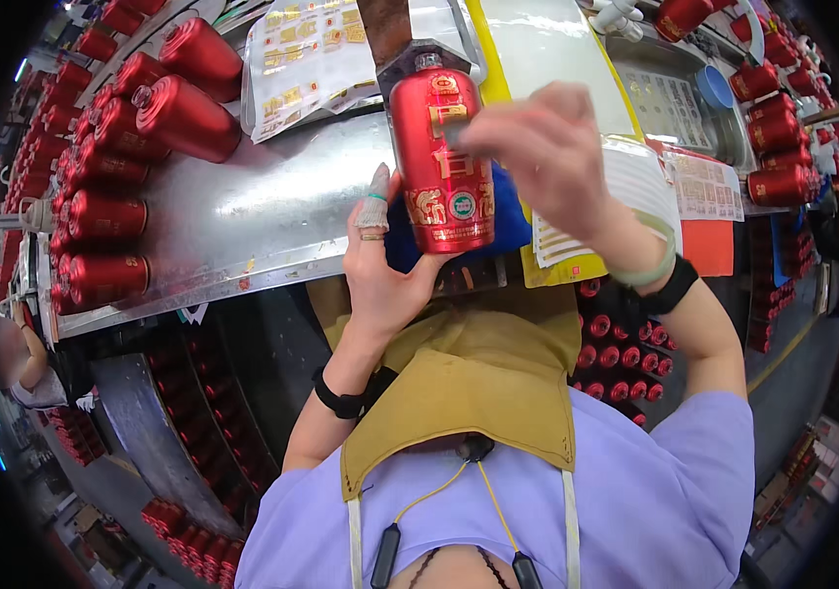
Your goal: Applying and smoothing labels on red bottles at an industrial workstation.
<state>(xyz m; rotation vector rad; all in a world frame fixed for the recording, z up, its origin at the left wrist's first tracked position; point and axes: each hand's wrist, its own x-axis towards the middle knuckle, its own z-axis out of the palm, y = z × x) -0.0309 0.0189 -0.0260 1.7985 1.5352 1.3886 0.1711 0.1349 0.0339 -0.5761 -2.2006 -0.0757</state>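
A glossy red bottle (439,201) with gold characters and a small round green-and-white emblem lies on a blue support (510,211), its neck pointing away from me. My left hand (385,280) grips the bottle's base end from the left, thumb under the near end. White tape wraps one finger, which also wears a ring. Over the bottle's right side hovers my right hand (547,157), blurred by motion. Its fingers are pinched at the gold characters around a small dark thing, too smeared to name.
Many red bottles (189,118) stand or lie along the left of the metal bench (272,211). Beyond the bottle is a sheet of gold decals (307,59). On the right are a metal tray (675,103), a blue cup (714,86) and white strips (626,182). Another person sits far left.
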